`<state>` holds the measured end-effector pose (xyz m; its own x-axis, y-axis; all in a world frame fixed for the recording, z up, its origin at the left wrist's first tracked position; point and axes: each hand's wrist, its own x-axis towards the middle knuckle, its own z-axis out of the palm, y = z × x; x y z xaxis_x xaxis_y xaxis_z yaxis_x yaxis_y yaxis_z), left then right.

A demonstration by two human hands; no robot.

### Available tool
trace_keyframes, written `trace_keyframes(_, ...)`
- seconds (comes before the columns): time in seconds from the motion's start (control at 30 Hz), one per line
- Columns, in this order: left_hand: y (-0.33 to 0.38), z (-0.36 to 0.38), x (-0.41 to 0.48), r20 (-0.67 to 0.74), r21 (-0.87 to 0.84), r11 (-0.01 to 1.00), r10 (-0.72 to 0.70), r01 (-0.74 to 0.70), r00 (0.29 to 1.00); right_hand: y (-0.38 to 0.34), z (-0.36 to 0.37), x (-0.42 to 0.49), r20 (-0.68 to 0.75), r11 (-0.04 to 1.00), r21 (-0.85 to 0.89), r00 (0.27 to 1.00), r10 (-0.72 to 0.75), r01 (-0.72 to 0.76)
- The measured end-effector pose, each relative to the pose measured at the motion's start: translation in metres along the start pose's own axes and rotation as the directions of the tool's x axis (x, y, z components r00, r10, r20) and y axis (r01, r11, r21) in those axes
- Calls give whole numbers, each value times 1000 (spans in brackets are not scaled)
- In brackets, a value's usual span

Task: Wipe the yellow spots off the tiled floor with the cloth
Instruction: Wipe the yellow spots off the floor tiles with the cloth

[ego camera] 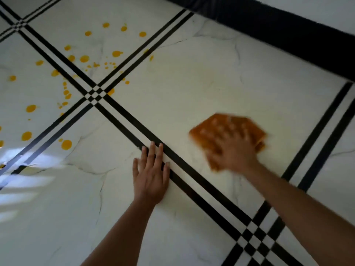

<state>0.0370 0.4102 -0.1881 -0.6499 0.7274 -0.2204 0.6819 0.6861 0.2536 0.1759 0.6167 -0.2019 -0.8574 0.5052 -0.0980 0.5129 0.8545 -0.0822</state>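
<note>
An orange cloth [217, 124] lies flat on the white marbled tiled floor [182, 83] at centre right, blurred by motion. My right hand [233, 152] presses down on it with spread, straight fingers. My left hand [150, 175] rests flat on the floor beside a double black tile line, fingers straight, holding nothing. Several yellow spots [84, 58] are scattered over the tiles at the upper left, well apart from the cloth. One larger yellow spot [66, 144] sits left of my left hand.
Double black lines [123, 110] cross the floor in a grid, meeting at a checkered joint [95, 95]. A black skirting band [288, 33] runs along the wall at the upper right. A bright patch of light [21, 181] falls on the floor at the left.
</note>
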Motion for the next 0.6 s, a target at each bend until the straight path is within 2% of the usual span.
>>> trace_keyframes(0.03, 4, 1, 4, -3, 9, 1000, 16, -16, 1000, 15, -7, 14, 9, 967, 68, 970, 245, -245)
trace_keyframes(0.07, 9, 2, 8, -5, 23, 999, 27, -27, 1000, 18, -8, 20, 30, 902, 95, 907, 419, -420)
trace_keyframes(0.1, 14, 2, 12, -4, 39, 999, 37, -37, 999, 10, -6, 14, -11, 884, 101, 888, 460, -457)
trace_keyframes(0.13, 16, 2, 14, -9, 54, 997, 47, -47, 999, -4, -5, 0, -65, 926, 102, 927, 371, -363)
trace_keyframes(0.17, 18, 2, 17, -7, 62, 996, 66, -66, 998, -14, 2, -23, -72, 980, 78, 979, 191, -185)
trace_keyframes(0.2, 18, 0, 19, 0, 64, 995, 82, -82, 997, -17, 6, -50, -17, 998, 59, 1000, -14, 15)
trace_keyframes(0.23, 19, 0, 21, 11, 67, 992, 102, -103, 995, -4, 4, -64, 46, 989, 42, 988, -145, 143)
trace_keyframes(0.27, 21, 0, 22, 23, 74, 989, 127, -128, 992, 17, 1, -62, 53, 981, 12, 979, -195, 194)
trace_keyframes(0.3, 23, 1, 24, 31, 86, 983, 159, -161, 987, 41, 1, -47, 19, 990, -31, 990, -140, 140)
trace_keyframes(0.33, 27, 2, 25, 41, 92, 977, 190, -193, 981, 62, -2, -24, -30, 999, -43, 999, 20, -21)
trace_keyframes(0.37, 34, 4, 27, 46, 87, 974, 208, -211, 977, 77, -6, -5, -33, 975, -2, 975, 221, -221)
trace_keyframes(0.4, 40, 5, 29, 44, 73, 973, 215, -218, 976, 87, -6, 5, -7, 926, 56, 927, 375, -374)
trace_keyframes(0.47, 54, 6, 38, 49, 62, 966, 249, -251, 967, 79, -3, -7, -25, 813, 147, 820, 572, -563)
trace_keyframes(0.53, 65, 9, 45, 51, 72, 955, 285, -288, 957, 41, 3, -57, -39, 743, 144, 747, 664, -654)
trace_keyframes(0.6, 72, 12, 49, 54, 71, 958, 274, -278, 960, -6, 3, -103, -1, 767, 147, 775, 631, -624)
